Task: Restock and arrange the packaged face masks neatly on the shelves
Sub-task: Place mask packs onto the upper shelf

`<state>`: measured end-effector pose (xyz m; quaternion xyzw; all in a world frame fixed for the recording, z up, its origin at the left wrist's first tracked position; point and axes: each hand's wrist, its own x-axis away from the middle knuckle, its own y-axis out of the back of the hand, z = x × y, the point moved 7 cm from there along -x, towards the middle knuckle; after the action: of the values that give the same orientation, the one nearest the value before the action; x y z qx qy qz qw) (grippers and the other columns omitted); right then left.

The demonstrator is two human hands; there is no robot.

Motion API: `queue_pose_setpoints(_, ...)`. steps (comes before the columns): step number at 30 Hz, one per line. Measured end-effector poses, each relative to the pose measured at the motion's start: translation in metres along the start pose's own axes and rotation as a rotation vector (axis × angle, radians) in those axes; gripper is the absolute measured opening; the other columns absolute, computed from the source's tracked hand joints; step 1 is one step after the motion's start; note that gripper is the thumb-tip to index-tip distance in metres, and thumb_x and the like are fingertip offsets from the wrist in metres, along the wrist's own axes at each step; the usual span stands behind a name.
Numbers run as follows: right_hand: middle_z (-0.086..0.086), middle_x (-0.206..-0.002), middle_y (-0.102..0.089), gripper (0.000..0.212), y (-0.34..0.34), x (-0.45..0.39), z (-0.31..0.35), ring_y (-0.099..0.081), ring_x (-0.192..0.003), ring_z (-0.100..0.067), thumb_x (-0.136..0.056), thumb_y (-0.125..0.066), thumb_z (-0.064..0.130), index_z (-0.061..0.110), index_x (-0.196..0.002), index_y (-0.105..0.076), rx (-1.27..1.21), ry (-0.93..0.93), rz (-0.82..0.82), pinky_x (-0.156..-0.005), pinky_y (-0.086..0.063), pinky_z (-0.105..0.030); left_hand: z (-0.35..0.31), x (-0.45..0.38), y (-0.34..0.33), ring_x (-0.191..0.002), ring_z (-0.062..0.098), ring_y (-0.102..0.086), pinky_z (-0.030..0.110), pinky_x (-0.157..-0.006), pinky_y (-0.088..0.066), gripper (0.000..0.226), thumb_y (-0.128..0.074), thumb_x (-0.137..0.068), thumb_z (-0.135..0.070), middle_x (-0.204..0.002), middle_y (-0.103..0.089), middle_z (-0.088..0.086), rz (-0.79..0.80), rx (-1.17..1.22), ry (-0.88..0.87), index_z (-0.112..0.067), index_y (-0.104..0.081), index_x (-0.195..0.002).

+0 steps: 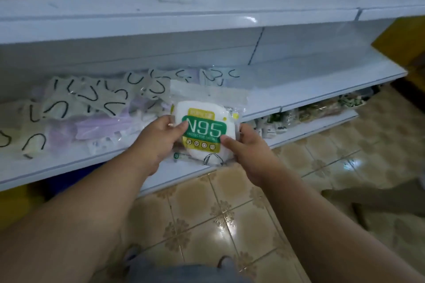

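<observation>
Both hands hold one clear packet of N95 masks (204, 132) over the front edge of the middle shelf (299, 89), near the centre of the view. The left hand (156, 142) comes in from seven o'clock and has its grip clamped on the packet's left edge, thumb pressed flat on the green label. The right hand (247, 147) reaches in from five o'clock and has its grip clamped on the right edge, thumb on the front, the other fingers hidden behind the plastic. The packet stands nearly upright, its sealed strip at twelve o'clock, its bottom at the shelf lip; I cannot tell whether it touches the shelf.

At nine to ten o'clock from the packet lies a loose heap of bagged masks (87, 103), white and pale purple with black ear loops, spread untidily across the left half of that shelf. The right half of the shelf, at two o'clock, is bare white board. The upper shelf (207, 18) at twelve o'clock carries blurred packets. A lower shelf (310, 128) at three o'clock holds small dark-and-white packs. Below is a tan tiled floor (230, 213).
</observation>
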<state>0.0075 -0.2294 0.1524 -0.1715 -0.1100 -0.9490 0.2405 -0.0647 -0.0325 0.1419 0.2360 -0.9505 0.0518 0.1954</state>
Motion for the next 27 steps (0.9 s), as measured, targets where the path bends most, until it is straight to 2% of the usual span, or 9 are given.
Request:
queue_pose_setpoints(2,-0.002,-0.101,-0.075,0.023,0.060,0.007,0.024,-0.073,-0.089,-0.020,-0.096,-0.064,0.031,0.017,-0.112,-0.058,0.033,0.066,-0.094,-0.073,-0.056,-0.039,-0.029,0.005,-0.059,-0.085,0.018,-0.074,0.038,-0.077,-0.062,0.026,-0.066,-0.095,-0.037,-0.102,-0.076,0.001,-0.015,-0.073,-0.115,-0.018,-0.065,-0.112)
queue_pose_setpoints(4,-0.001,-0.097,-0.076,0.025,0.112,0.011,0.050,-0.074,-0.087,-0.023,-0.096,-0.061,0.039,0.019,-0.109,-0.057,0.023,0.101,-0.189,-0.076,-0.059,-0.046,-0.054,0.010,-0.105,-0.086,0.015,-0.074,0.042,-0.083,-0.060,0.027,-0.066,-0.089,-0.047,-0.099,-0.076,-0.005,-0.029,-0.128,-0.206,-0.027,-0.065,-0.109)
queue_pose_setpoints(6,-0.002,-0.094,-0.076,0.018,0.149,0.008,0.076,-0.075,-0.083,-0.025,-0.098,-0.060,0.037,0.020,-0.106,-0.057,-0.006,0.144,-0.255,-0.077,-0.061,-0.049,-0.081,0.010,-0.139,-0.081,0.007,-0.073,0.030,-0.076,-0.058,0.015,-0.066,-0.093,-0.044,-0.093,-0.075,-0.009,-0.048,-0.168,-0.278,-0.031,-0.063,-0.101)
queue_pose_setpoints(8,-0.003,-0.091,-0.076,0.009,0.173,-0.001,0.100,-0.073,-0.074,-0.021,-0.100,-0.059,0.031,0.022,-0.103,-0.057,-0.019,0.210,-0.314,-0.069,-0.059,-0.042,-0.106,0.006,-0.159,-0.084,0.005,-0.072,0.026,-0.073,-0.055,0.007,-0.066,-0.094,-0.037,-0.093,-0.073,-0.013,-0.060,-0.191,-0.334,-0.036,-0.060,-0.097)
queue_pose_setpoints(11,-0.003,-0.089,-0.072,0.009,0.199,-0.029,0.138,-0.068,-0.072,-0.021,-0.097,-0.060,0.037,0.032,-0.103,-0.055,0.080,0.316,-0.445,-0.067,-0.057,-0.044,-0.145,-0.019,-0.172,-0.096,0.013,-0.071,0.044,-0.090,-0.057,0.024,-0.073,-0.090,-0.028,-0.104,-0.073,-0.011,-0.048,-0.179,-0.369,-0.038,-0.057,-0.104)
queue_pose_setpoints(13,-0.003,-0.090,-0.072,0.010,0.207,-0.055,0.170,-0.071,-0.074,-0.021,-0.098,-0.059,0.037,0.034,-0.106,-0.053,0.073,0.389,-0.463,-0.066,-0.060,-0.047,-0.178,-0.041,-0.176,-0.098,0.013,-0.070,0.047,-0.092,-0.056,0.031,-0.076,-0.088,-0.023,-0.107,-0.072,-0.010,-0.071,-0.188,-0.420,-0.035,-0.056,-0.109)
queue_pose_setpoints(18,-0.001,-0.090,-0.070,0.018,0.224,-0.112,0.238,-0.072,-0.075,-0.018,-0.099,-0.057,0.032,0.041,-0.110,-0.046,0.090,0.535,-0.490,-0.061,-0.060,-0.044,-0.263,-0.088,-0.187,-0.089,0.004,-0.063,0.030,-0.077,-0.054,0.032,-0.075,-0.088,-0.031,-0.098,-0.063,-0.018,-0.195,-0.376,-0.576,-0.035,-0.050,-0.109)
queue_pose_setpoints(23,0.000,-0.103,-0.064,0.031,0.250,-0.178,0.297,-0.060,-0.077,-0.005,-0.098,-0.060,0.034,0.030,-0.124,-0.043,0.313,0.547,-0.518,-0.049,-0.040,-0.013,-0.313,-0.141,-0.202,-0.078,0.009,-0.053,0.027,-0.062,-0.036,0.035,-0.073,-0.088,-0.040,-0.084,-0.049,-0.020,-0.317,-0.540,-0.594,-0.029,-0.047,-0.109)
queue_pose_setpoints(27,0.004,-0.087,-0.062,0.035,0.258,-0.241,0.335,-0.064,-0.078,-0.018,-0.097,-0.060,0.033,0.022,-0.126,-0.043,0.513,0.567,-0.445,-0.068,-0.057,-0.040,-0.325,-0.189,-0.215,-0.081,0.016,-0.059,0.030,-0.063,-0.040,0.047,-0.072,-0.086,-0.049,-0.087,-0.057,-0.011,-0.375,-0.625,-0.497,-0.021,-0.054,-0.119)
